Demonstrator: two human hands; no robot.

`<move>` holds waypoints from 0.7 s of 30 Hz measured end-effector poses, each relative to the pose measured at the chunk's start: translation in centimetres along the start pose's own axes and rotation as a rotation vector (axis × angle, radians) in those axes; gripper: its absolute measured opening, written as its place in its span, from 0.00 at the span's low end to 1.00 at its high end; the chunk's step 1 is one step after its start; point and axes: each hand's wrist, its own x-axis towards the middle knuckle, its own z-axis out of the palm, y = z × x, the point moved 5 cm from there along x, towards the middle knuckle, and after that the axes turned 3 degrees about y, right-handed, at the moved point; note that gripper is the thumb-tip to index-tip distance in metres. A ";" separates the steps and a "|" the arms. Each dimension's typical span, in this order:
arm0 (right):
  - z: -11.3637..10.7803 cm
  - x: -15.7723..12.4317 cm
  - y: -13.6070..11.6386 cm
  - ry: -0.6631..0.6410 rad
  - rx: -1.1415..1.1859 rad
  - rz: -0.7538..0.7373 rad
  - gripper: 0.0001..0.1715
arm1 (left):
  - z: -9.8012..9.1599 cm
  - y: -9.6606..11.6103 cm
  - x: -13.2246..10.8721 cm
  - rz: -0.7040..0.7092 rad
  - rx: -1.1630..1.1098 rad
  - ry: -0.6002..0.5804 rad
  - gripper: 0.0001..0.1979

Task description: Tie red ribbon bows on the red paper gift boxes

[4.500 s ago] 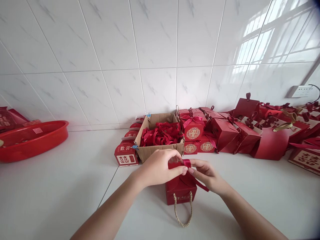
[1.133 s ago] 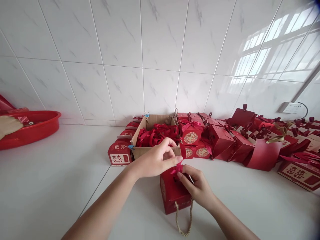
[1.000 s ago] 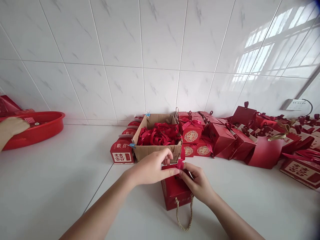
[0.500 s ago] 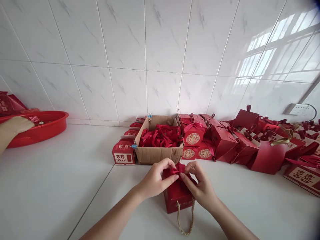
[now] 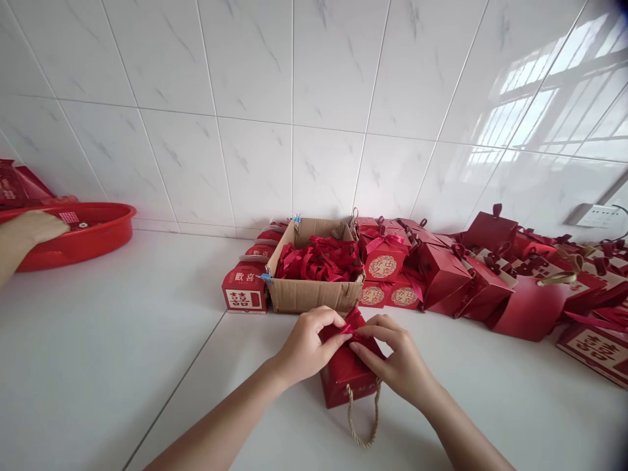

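A small red gift box (image 5: 343,383) with a beige rope handle (image 5: 363,418) stands on the white counter (image 5: 122,366) right in front of me. On its top sits a red ribbon (image 5: 352,325). My left hand (image 5: 311,343) pinches the ribbon from the left with thumb and fingers closed. My right hand (image 5: 397,356) pinches it from the right, fingers closed and resting on the box top. Both hands meet at the ribbon's knot.
Behind stands a cardboard box (image 5: 314,294) full of red ribbons (image 5: 318,258). Several finished red gift boxes (image 5: 441,275) crowd the back right by the tiled wall. Another person's hand (image 5: 34,229) rests at a red basin (image 5: 98,229) at far left.
The ribbon loops that stood up between my fingers are now pulled down low onto the box top. My hands have closed in together. The other person's hand stays at the basin.
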 end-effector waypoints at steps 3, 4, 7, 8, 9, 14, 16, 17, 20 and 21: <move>0.3 -0.1 0.4 0.023 0.031 0.039 0.11 | 0.1 0.0 -0.1 0.075 0.011 0.025 0.06; 0.3 -0.2 0.6 0.034 0.054 0.055 0.11 | 0.1 0.0 -0.1 0.105 0.027 0.031 0.06; 0.2 -0.2 0.9 0.027 0.162 0.130 0.12 | 0.0 0.1 -0.1 0.194 0.101 0.077 0.06; 0.3 -0.2 0.9 -0.003 0.204 0.157 0.13 | 0.0 0.1 -0.1 0.218 0.127 0.087 0.06; 0.5 -0.3 0.9 -0.045 0.245 0.180 0.14 | 0.0 0.1 -0.1 0.238 0.148 0.092 0.06; 1.7 -0.3 0.3 -0.197 0.371 0.210 0.19 | 0.1 -0.2 0.0 0.211 0.126 0.090 0.05; 2.0 -0.3 0.5 -0.173 0.422 0.249 0.19 | -0.3 -0.4 0.0 0.120 0.054 0.106 0.03; 2.1 -0.3 0.6 -0.155 0.450 0.276 0.19 | -0.6 -0.3 0.0 0.081 0.022 0.106 0.04; 2.1 -0.4 1.0 -0.107 0.479 0.331 0.19 | -0.8 0.3 -0.3 0.045 -0.014 -0.003 0.05; 2.0 -0.4 1.0 -0.095 0.464 0.334 0.19 | -0.8 0.5 -0.4 0.042 -0.007 -0.055 0.05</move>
